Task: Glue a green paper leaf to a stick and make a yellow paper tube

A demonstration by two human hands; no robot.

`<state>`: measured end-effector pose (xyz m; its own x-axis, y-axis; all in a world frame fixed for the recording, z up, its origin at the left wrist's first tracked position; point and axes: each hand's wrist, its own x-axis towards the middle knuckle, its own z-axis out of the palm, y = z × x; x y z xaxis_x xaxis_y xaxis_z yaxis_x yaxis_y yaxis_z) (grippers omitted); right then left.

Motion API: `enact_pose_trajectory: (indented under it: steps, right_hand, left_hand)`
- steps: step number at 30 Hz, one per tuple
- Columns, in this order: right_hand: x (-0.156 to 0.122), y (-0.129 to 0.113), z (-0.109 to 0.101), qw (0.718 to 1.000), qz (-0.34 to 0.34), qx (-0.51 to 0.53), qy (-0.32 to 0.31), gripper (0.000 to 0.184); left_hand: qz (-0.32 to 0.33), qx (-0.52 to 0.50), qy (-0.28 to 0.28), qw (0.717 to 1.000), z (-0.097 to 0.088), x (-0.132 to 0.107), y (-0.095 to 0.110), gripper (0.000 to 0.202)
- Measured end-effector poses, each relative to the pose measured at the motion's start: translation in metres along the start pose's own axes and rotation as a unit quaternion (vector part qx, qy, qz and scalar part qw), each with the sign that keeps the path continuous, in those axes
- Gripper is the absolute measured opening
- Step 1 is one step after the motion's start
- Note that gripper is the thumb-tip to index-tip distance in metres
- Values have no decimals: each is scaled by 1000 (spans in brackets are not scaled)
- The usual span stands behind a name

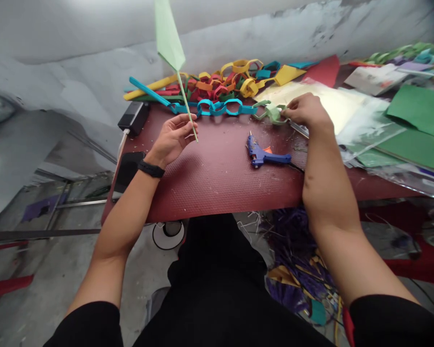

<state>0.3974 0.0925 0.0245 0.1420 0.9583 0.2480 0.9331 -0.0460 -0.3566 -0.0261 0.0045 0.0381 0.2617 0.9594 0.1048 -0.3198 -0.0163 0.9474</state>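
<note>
Pinching a green paper strip [173,53], the left hand [173,137] lifts it; the right hand [305,111] presses closed fingers on the paper chain [224,107].

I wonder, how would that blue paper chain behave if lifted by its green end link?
Probably floppy: the paper chain is linked loops, so it should dangle. Likely light, being thin strips. Possibly fragile where the right hand pinches the green link.
</note>
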Motion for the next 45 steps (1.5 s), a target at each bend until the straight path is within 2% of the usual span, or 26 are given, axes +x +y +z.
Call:
enact_pose_trajectory:
  steps: [2,3,6,9,12,15,18,21,26,29,34,40,45]
  right_hand:
    - [-4,-17,-10,995,42,86,-5,18]
    - [-7,-25,-14,991,37,131,3,18]
    - [-15,-50,-21,971,-60,226,52,18]
    - [-30,-79,-16,936,-146,313,64,36]
    - [-50,-110,-3,899,-207,387,4,52]
    - [-72,-139,13,874,-248,413,-72,57]
    - [-89,-156,25,854,-269,424,-137,58]
    - [-97,-160,28,845,-290,421,-157,51]
    - [-98,-156,22,860,-333,373,-106,42]
    - [-98,-156,21,845,-383,361,-98,37]
    - [-99,-157,31,813,-465,339,-87,26]
    - [-97,-155,35,819,-501,240,-141,25]
    - [-96,-154,37,792,-547,206,-174,24]
  left_hand:
    - [10,11,22,1000,-2,2,-1,14]
    - [14,16,31,999,-3,3,-2,14]
    - [28,34,56,997,-4,3,-3,12]
    - [41,59,73,995,-3,3,-4,11]
    - [64,80,81,991,0,4,-7,12]
    - [86,107,89,987,2,5,-10,14]
    - [111,124,89,982,4,6,-13,12]
    - [146,124,83,978,5,5,-13,11]
    - [159,148,109,970,3,5,-10,17]
    - [172,162,117,965,1,4,-9,24]
    - [191,189,110,957,3,3,-6,39]
    - [169,187,135,958,9,1,-2,33]
    - [165,188,104,963,12,1,-6,21]
